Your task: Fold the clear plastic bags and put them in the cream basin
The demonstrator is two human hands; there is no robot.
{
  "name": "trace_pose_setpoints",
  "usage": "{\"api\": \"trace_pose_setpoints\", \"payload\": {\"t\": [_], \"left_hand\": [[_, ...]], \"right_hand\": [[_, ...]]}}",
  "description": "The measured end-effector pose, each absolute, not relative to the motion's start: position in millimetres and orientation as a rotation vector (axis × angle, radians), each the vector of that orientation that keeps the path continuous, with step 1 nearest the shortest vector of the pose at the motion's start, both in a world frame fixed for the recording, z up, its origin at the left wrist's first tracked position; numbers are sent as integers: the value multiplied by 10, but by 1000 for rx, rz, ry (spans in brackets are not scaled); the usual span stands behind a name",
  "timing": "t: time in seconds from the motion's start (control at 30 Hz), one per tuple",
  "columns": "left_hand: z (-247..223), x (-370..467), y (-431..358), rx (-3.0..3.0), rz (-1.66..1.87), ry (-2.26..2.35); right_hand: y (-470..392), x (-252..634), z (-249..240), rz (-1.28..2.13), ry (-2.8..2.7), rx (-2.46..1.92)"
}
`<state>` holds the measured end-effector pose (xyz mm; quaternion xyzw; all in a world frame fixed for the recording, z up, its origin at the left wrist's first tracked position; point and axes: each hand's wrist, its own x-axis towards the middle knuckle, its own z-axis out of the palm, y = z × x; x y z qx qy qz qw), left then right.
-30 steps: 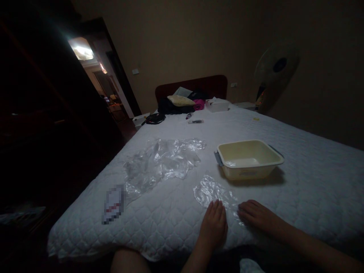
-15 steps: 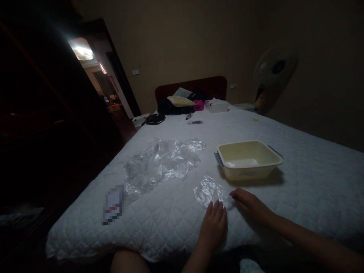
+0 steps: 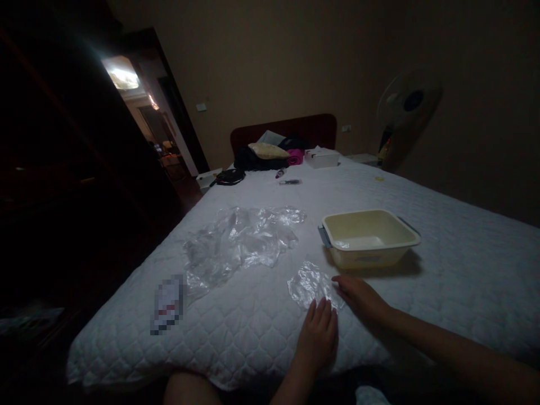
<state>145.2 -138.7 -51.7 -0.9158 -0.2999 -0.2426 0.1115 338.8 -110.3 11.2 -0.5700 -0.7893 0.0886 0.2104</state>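
Bed fills lower frame. Crumpled plastic film on it, lower centre: left grip at its near edge, right grip at its right. Basin behind right grip, right of centre. Larger plastic sheet left of basin. Box behind, upper centre, before headboard. Fan upper right.

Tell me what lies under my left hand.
Your left hand rests at the near edge of the small clear plastic sheet, which lies on the white quilted cover. How far the plastic runs beneath the hand cannot be seen.
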Motion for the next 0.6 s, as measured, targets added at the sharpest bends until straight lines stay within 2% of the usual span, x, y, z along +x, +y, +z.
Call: {"api": "trace_pose_setpoints", "payload": {"t": [0.37, 0.6], "left_hand": [[-490, 1444, -1370, -2636, -712, -827], [-429, 1416, -1402, -2588, -900, -625]], "right_hand": [[-1076, 3235, 297, 120, -2430, -1634], [-1064, 3231, 346, 94, -2494, -1588]]}}
